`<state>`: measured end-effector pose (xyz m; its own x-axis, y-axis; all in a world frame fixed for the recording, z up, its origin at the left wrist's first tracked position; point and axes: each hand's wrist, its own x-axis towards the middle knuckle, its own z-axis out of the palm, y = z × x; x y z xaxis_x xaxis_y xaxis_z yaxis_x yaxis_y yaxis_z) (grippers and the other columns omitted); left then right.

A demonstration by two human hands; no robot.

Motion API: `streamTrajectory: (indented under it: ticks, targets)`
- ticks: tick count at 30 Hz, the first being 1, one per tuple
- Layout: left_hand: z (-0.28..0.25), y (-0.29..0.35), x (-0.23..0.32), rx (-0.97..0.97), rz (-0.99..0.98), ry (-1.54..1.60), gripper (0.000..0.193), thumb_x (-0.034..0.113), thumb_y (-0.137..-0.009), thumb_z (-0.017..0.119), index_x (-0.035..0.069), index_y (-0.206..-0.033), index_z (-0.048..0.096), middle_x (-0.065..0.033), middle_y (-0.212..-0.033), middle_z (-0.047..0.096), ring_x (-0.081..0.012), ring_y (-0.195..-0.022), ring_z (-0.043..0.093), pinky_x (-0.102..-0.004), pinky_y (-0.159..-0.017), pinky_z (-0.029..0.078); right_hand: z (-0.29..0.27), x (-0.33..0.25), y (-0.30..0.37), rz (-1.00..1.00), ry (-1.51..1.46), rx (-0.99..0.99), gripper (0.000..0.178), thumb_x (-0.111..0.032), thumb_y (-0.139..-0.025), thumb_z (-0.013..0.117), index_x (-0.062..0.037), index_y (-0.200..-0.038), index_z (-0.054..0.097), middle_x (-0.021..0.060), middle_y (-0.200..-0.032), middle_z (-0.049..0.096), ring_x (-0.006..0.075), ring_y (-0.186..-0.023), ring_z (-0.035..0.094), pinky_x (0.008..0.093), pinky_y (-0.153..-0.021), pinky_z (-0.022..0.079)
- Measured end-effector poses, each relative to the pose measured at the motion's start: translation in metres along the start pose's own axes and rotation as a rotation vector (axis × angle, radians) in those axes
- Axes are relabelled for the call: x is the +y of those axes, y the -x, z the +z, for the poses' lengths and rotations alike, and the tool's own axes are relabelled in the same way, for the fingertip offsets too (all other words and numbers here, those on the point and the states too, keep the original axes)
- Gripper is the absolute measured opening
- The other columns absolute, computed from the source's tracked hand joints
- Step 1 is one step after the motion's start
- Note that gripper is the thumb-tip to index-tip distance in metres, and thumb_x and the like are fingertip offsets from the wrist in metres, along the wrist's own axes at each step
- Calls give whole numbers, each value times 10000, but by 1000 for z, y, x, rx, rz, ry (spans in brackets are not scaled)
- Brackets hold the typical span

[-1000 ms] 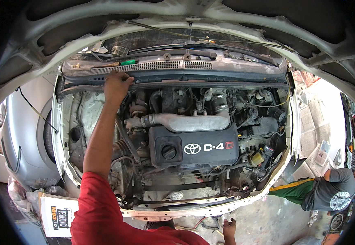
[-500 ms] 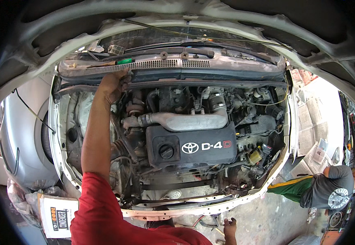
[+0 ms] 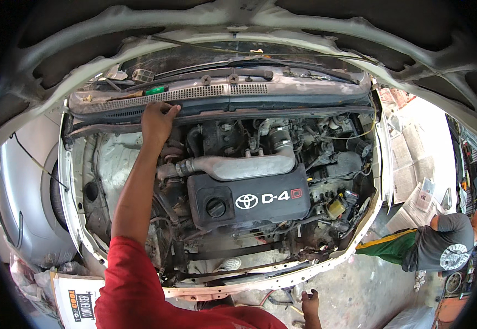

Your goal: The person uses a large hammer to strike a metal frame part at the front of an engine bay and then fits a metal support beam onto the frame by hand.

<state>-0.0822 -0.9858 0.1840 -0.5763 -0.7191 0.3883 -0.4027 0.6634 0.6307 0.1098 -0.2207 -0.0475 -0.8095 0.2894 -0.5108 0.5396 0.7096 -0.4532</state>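
The left hand [image 3: 157, 120] of the person is stretched far forward, to the back edge of the engine bay. Its back is turned up, the thumb points to the right, and the fingers go over the dark panel [image 3: 222, 104] below the windscreen. I cannot tell whether these fingers grip the panel or only rest there, because the back of the hand hides them. The panel lies across the whole width of the car, just in front of the pale vent [image 3: 194, 91]. A small green thing [image 3: 154, 90] lies near the fingers, on the far side.

The right hand [image 3: 310, 303] is low, near the bottom edge of the view and well apart from the engine. Its fingers are loosely bent and spread from the thumb, and I see nothing in it.

Between the two hands is the black engine cover [image 3: 249, 215], with a silver pipe [image 3: 249, 165] behind it. The bonnet [image 3: 238, 19] stands open above. On the right, another person [image 3: 441, 241] in a grey shirt is near some newspapers [image 3: 414, 159].
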Motion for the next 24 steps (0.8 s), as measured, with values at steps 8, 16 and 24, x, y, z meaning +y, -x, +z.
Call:
streamTrajectory:
  ticks: [8,16,24]
  targets:
    - [20,-8,44,-74,287,116,262,212,-837,751,86,-1066,722,-173,-1109,656,-359,-1024,636,-445,-882,510,0,12,11,-33,86,65,604,-249,-880,717,64,-1342,486,183,-947,697,279,-870,678,384,-785,527]
    - [75,-30,97,-21,767,-269,464,486,-937,621,223,-1319,603,-104,-1344,516,-308,-1361,381,-582,-1087,313,1,0,19,-7,182,51,611,-277,-866,722,58,-1323,494,201,-999,699,339,-922,679,411,-834,528]
    - [65,-38,72,132,769,-252,440,397,-898,691,42,-1149,625,-107,-1170,607,-316,-1191,538,-478,-1000,422,1,1,26,20,111,55,625,-303,-863,731,61,-1313,495,225,-1008,695,345,-937,682,419,-839,531]
